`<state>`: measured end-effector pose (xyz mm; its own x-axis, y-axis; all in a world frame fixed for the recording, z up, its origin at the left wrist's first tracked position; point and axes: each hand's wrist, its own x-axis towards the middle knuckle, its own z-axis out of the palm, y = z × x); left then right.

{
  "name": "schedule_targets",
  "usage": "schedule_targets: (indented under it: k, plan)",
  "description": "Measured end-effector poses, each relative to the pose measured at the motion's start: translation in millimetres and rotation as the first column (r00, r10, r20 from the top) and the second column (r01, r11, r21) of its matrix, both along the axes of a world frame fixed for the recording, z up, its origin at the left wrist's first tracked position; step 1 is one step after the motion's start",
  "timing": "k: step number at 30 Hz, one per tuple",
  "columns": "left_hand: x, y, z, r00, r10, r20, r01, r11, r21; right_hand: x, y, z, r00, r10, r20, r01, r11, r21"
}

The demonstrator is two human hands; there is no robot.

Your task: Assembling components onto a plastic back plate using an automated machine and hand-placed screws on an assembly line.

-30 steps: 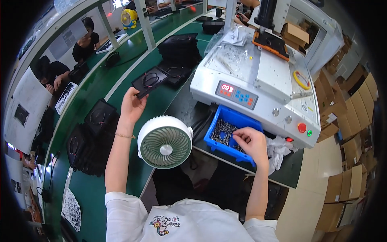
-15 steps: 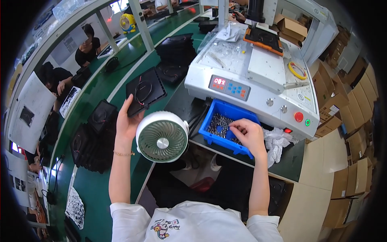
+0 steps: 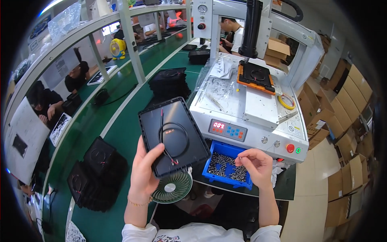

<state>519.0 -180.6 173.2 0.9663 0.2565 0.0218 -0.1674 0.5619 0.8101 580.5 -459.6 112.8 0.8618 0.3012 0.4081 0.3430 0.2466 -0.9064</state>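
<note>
Left hand [image 3: 146, 174]: gripping black panel [image 3: 183, 121], partly blocking fan [image 3: 171, 189] | right hand [image 3: 259, 167]: pinched closed, contents unclear, over blue bin [image 3: 225, 182] | machine [image 3: 258, 107] behind bin

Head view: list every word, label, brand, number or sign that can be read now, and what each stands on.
Display: lit red digits, readable, left uncopied.
Keypad: marks too small to read.
Gauge: dial marks too small.
Sticker on the machine front: a sign, its wording too small.
Shirt: printing at the lower edge, partly cut off.
Cartons: any lettering too small or blurred.
</note>
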Motion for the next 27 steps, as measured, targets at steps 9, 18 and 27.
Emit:
schedule_targets:
  k: [9,18,27]
  plan:
    - [-7.9,-12.8,-0.8,0.997,-0.081,0.004,0.081,0.997,0.001,-10.8,28.0,30.3,0.984,0.174,0.039,-0.178,0.972,0.154]
    - [-7.9,-14.5,-18.4,0.991,-0.11,0.077,0.111,0.994,-0.011,-22.6,46.1,45.5,0.982,0.127,0.141,-0.128,0.992,-0.002]
    - [-2.5,-15.0,-28.2,0.994,-0.081,0.078,0.081,0.997,0.012,-13.4,72.9,59.7,0.747,0.228,0.625,0.199,0.82,-0.536]
